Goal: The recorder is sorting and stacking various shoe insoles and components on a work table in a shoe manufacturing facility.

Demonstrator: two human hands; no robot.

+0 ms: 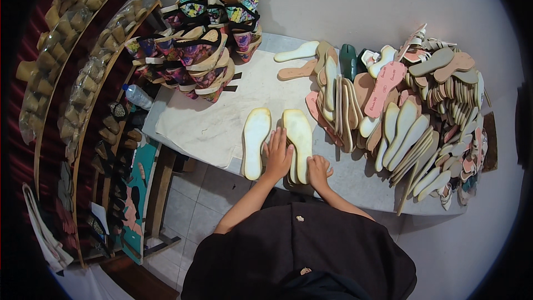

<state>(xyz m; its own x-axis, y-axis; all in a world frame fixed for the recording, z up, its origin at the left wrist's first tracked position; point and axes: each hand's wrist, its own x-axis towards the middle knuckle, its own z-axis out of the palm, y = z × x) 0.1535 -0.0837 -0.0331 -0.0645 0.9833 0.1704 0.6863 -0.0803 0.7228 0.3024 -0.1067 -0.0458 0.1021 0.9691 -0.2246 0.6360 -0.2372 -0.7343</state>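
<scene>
Insole (298,133), pale with a yellowish rim, lying near the front edge of the counter (355,175), its broad toe end pointing away from the person and its narrower heel end toward the body. Further edges show beneath it at the lower left, suggesting a small stack. The step in hand appears to be lining up or sorting this stack; the next move would call for evening the lower edges while the top piece is steadied.

Pose: the hands are apart, one on each side. The left hand (278,154) has its fingers stretched forward along the left side, thumb toward the insole, not closed around it. The right hand (319,171) is at the right edge near the heel, fingers partly curled; whether it pinches the edge cannot be told. Both forearms slant inward from the lower edge of the view.

To the left, just beside the left hand, lies a matching insole (256,144); to the right, a large heap of loose soles (408,133)
</scene>
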